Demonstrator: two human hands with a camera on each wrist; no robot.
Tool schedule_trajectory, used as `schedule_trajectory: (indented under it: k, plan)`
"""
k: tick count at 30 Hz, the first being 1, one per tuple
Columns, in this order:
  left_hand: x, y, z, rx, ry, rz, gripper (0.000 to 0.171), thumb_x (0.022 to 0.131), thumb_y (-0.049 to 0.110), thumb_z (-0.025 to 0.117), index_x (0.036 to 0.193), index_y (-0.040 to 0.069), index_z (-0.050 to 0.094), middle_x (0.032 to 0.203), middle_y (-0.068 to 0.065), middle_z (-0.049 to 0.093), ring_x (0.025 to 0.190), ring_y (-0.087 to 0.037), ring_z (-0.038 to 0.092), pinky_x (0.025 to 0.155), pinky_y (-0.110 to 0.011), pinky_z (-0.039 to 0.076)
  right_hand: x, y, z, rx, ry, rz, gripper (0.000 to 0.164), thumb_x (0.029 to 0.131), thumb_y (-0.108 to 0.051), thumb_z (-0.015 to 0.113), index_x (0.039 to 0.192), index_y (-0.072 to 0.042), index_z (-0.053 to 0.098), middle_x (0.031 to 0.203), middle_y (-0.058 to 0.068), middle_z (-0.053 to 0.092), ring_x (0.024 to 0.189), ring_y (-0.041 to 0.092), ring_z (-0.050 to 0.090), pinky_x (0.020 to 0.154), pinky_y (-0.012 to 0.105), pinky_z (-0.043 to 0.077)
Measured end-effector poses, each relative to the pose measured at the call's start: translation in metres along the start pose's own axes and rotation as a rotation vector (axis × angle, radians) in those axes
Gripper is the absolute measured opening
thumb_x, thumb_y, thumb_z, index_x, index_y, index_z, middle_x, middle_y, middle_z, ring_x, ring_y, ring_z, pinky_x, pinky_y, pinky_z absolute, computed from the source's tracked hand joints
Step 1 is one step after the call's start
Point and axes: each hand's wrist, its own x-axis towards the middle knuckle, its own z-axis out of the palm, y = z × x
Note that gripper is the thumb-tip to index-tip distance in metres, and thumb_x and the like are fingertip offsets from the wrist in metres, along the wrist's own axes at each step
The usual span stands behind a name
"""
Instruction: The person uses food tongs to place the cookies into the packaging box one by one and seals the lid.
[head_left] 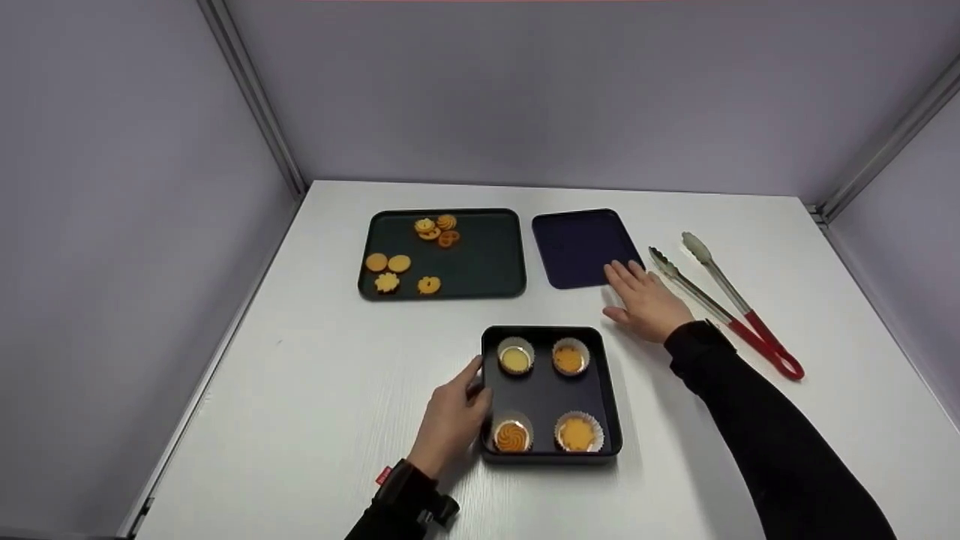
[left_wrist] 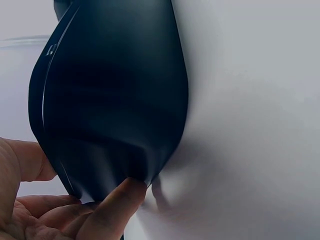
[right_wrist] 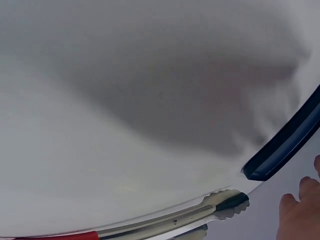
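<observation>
My left hand (head_left: 451, 412) grips the left side of a square black baking pan (head_left: 544, 394); in the left wrist view, its fingers (left_wrist: 112, 212) press the pan's dark wall (left_wrist: 112, 100). Inside the pan stand several paper cups with cookies, one near each corner, among them a swirl cookie (head_left: 512, 436) and a flower-shaped cookie (head_left: 577, 433). My right hand (head_left: 646, 304) is spread, palm down, by the near right corner of a small dark blue tray (head_left: 585, 247). It holds nothing; whether it touches the tray is unclear.
A larger dark green tray (head_left: 480, 259) at the back left carries several cookies, including a pretzel-shaped one (head_left: 448, 238) and a round one (head_left: 399, 263). Metal tongs (head_left: 720, 292) with red handles lie spread at the right. Grey panels (head_left: 525, 90) enclose the white table (head_left: 315, 420).
</observation>
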Motion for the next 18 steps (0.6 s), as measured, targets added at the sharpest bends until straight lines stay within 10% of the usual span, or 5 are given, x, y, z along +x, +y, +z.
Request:
schedule_trajectory:
  k: [18]
  plan:
    - [0.0, 0.0, -0.001, 0.014, 0.0, 0.001, 0.053, 0.1, 0.011, 0.063, 0.15, 0.0, 0.05, 0.127, -0.02, 0.069, 0.11, -0.027, 0.068, 0.094, -0.046, 0.053, 0.016, -0.019, 0.008, -0.031, -0.166, 0.06, 0.074, 0.105, -0.039, 0.054, 0.158, 0.005, 0.028, 0.162, 0.027, 0.03, 0.151, 0.048, 0.022, 0.118, 0.069, 0.014]
